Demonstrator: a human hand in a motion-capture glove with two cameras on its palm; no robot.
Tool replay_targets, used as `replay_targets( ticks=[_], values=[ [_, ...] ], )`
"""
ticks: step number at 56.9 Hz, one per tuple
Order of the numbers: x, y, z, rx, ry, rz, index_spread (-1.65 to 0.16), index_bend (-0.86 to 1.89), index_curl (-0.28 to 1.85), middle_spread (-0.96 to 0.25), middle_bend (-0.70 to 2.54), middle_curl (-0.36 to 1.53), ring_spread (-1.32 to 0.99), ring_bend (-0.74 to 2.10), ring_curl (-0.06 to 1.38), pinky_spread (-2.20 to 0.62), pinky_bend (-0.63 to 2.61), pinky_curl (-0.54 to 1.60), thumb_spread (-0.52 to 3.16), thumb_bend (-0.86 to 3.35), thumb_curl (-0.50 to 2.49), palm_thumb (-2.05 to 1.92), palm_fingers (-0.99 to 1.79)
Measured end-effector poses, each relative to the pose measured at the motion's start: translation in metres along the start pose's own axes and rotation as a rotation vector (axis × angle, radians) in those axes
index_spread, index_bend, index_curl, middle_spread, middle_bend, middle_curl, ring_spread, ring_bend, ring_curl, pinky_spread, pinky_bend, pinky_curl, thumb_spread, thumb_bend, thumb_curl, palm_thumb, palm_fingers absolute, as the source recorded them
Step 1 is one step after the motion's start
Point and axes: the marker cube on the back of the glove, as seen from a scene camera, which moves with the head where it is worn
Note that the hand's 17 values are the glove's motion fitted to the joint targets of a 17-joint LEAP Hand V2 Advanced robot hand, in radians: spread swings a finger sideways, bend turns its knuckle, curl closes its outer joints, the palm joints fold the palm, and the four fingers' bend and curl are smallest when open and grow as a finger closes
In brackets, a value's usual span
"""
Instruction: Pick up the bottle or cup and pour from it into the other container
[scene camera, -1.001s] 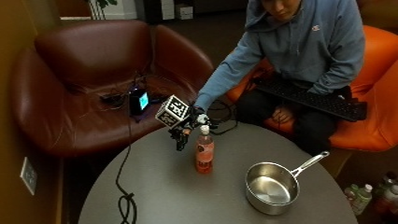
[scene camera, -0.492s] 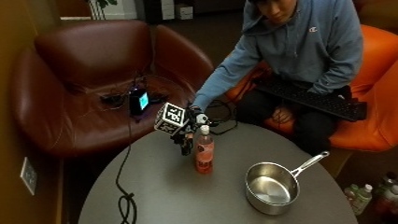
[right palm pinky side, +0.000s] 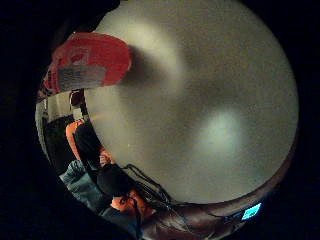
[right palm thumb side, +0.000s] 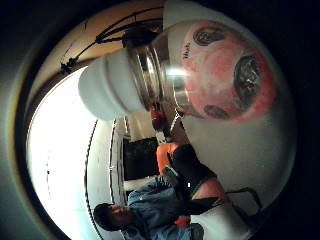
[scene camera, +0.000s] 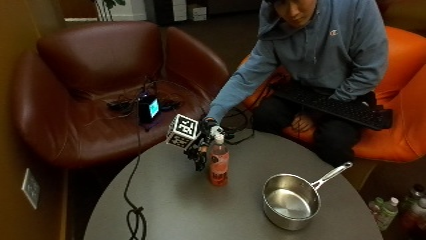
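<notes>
A clear bottle (scene camera: 218, 165) of pink liquid with a white cap stands upright near the middle of the round grey table (scene camera: 200, 215). My gloved right hand (scene camera: 200, 150) hangs just left of it, fingers pointing down and relaxed, nothing curled round the bottle that I can see. In the thumb side palm view the bottle (right palm thumb side: 220, 75) and its white cap (right palm thumb side: 107, 85) fill much of the picture. In the little finger side palm view only the bottle's lower part (right palm pinky side: 85, 65) shows, standing on the table. A steel saucepan (scene camera: 291, 200) with a long handle sits to the bottle's right.
A black cable (scene camera: 133, 215) runs over the table's left edge. A brown armchair (scene camera: 86, 90) with a small lit device stands behind the table. The person sits on an orange seat with a keyboard (scene camera: 333, 102) on the lap. Small bottles (scene camera: 386, 210) stand on the floor at right.
My right hand has come down lower and closer beside the bottle. Bottle and saucepan have stayed where they were.
</notes>
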Motion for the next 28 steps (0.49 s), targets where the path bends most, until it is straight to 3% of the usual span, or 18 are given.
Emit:
replay_targets(
  ticks=[16, 24, 28],
  values=[
    [-0.019, -0.034, 0.017, 0.099, -0.090, -0.080, -0.41, 0.14, 0.21, -0.23, 0.20, 0.30, -0.12, 0.37, 0.29, 0.23, 0.57, 0.34, 0.82, -0.02, 0.33, 0.50, 0.04],
    [-0.023, -0.044, 0.025, 0.172, -0.188, -0.129, -0.41, 0.18, 0.24, -0.23, 0.22, 0.32, -0.14, 0.38, 0.29, 0.22, 0.51, 0.32, 0.83, -0.02, 0.34, 0.56, 0.22],
    [-0.030, -0.053, 0.027, 0.211, -0.216, -0.150, -0.39, 0.23, 0.27, -0.21, 0.24, 0.33, -0.14, 0.40, 0.29, 0.20, 0.44, 0.30, 0.83, -0.01, 0.35, 0.62, 0.45]
  ],
)
